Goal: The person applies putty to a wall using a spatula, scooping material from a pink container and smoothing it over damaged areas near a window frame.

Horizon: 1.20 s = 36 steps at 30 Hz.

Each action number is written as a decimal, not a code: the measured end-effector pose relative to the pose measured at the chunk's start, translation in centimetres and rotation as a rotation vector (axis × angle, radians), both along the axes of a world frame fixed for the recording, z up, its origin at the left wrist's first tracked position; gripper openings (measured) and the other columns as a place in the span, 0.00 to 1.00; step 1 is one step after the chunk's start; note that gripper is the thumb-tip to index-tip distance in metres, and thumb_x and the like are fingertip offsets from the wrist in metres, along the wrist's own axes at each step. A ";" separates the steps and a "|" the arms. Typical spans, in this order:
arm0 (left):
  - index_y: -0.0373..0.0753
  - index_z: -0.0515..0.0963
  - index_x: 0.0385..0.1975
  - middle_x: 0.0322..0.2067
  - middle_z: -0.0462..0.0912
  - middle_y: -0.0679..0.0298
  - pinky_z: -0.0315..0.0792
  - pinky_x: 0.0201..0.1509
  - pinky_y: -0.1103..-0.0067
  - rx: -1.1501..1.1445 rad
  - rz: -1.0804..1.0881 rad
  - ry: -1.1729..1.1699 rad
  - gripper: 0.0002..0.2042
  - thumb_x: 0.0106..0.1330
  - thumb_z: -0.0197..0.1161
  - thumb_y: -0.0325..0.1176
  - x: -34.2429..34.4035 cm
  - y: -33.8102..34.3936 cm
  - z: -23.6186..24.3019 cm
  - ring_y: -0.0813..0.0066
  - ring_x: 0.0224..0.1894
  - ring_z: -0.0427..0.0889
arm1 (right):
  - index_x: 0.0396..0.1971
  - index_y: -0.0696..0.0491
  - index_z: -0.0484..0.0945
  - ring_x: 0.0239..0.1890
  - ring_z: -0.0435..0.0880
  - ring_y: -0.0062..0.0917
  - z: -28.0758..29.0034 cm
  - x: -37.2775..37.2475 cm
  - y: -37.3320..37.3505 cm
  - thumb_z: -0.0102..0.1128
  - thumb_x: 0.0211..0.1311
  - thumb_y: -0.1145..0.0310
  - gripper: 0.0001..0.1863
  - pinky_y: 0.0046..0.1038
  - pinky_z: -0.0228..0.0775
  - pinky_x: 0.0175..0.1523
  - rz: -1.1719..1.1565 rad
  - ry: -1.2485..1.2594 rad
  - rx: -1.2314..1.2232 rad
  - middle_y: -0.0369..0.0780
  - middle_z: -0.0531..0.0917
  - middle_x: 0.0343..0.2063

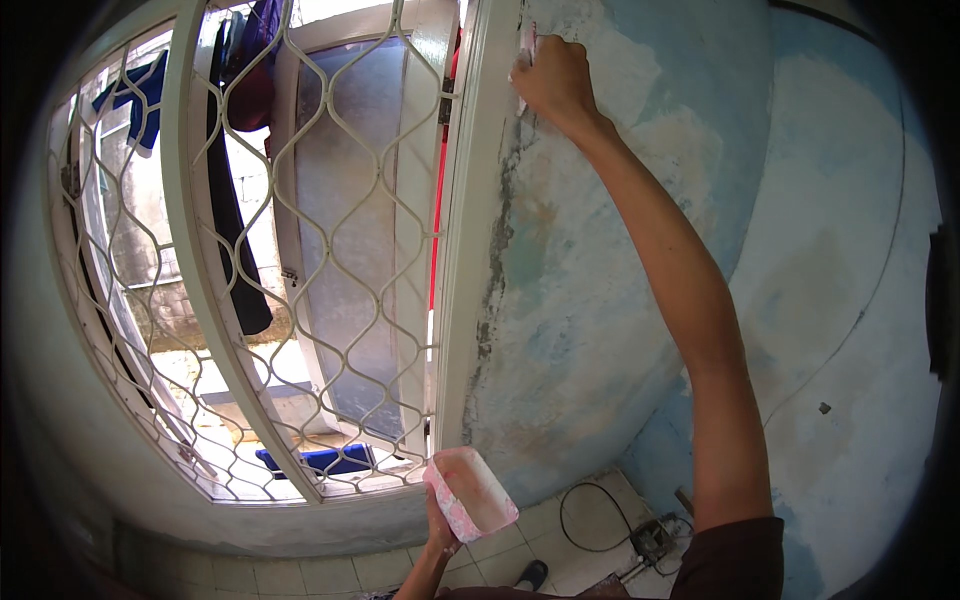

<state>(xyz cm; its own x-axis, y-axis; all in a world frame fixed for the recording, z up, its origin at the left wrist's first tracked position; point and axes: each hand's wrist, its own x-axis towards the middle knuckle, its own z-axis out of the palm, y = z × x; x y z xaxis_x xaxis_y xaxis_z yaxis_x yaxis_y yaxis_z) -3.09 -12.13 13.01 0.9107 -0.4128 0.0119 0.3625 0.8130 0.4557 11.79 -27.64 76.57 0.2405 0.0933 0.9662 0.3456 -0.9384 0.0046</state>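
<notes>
My right hand (556, 80) is raised high against the wall, close beside the window frame (478, 200). Its fingers are closed round a thin, flat pinkish-white tool (528, 40), seen nearly edge-on; its exact kind is hard to make out. Under it, a dark, rough crack (500, 220) runs down the patchy blue and white wall (620, 240). Low in front of me, my left hand (440, 522) grips a rectangular plastic tub (500, 495) by its side. Pink and white smears cover the tub, which is tilted with its mouth facing me; a pale residue coats its inside.
A cream metal grille (330, 240) covers the window at left, with an open shutter (350, 230) and hanging clothes (150, 100) behind it. On the tiled floor (330, 575) lie a cable (565, 520) and a small dark device (653, 540). A dark shoe (535, 573) shows below.
</notes>
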 end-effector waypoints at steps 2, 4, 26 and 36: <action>0.47 0.57 0.75 0.68 0.69 0.58 0.70 0.70 0.55 0.011 -0.013 0.006 0.40 0.73 0.37 0.71 -0.1 -0.1 0.5 0.55 0.68 0.72 | 0.32 0.69 0.82 0.40 0.87 0.57 0.3 0.6 0.0 0.63 0.56 0.66 0.17 0.45 0.81 0.48 0.049 -0.030 0.004 0.65 0.84 0.32; 0.46 0.57 0.75 0.68 0.69 0.58 0.70 0.70 0.55 0.018 0.000 -0.016 0.40 0.73 0.37 0.71 0.2 -0.2 -0.1 0.55 0.68 0.72 | 0.32 0.69 0.82 0.40 0.87 0.57 1.4 0.0 -1.1 0.63 0.56 0.66 0.17 0.45 0.81 0.49 0.078 0.016 0.046 0.65 0.84 0.32; 0.46 0.58 0.74 0.67 0.70 0.60 0.72 0.69 0.58 0.001 0.094 -0.042 0.38 0.75 0.36 0.69 -1.1 1.5 1.9 0.59 0.66 0.74 | 0.58 0.52 0.79 0.53 0.81 0.35 -11.5 3.5 -4.9 0.64 0.57 0.72 0.26 0.34 0.85 0.46 -0.309 -0.221 -0.563 0.39 0.81 0.51; 0.45 0.58 0.74 0.67 0.70 0.59 0.72 0.69 0.57 -0.028 0.073 0.014 0.39 0.75 0.38 0.69 -0.9 1.4 -0.7 0.58 0.66 0.73 | 0.54 0.59 0.81 0.35 0.84 0.38 -14.8 -0.1 -7.6 0.65 0.57 0.74 0.23 0.34 0.81 0.37 -0.047 -0.159 -0.259 0.46 0.82 0.35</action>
<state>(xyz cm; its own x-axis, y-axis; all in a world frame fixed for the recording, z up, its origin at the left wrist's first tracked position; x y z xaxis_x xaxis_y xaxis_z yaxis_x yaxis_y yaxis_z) -4.01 -10.72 12.29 0.9387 -0.3447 0.0094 0.3078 0.8499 0.4278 11.68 -35.23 61.73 0.0983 0.3337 0.9375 0.2776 -0.9139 0.2962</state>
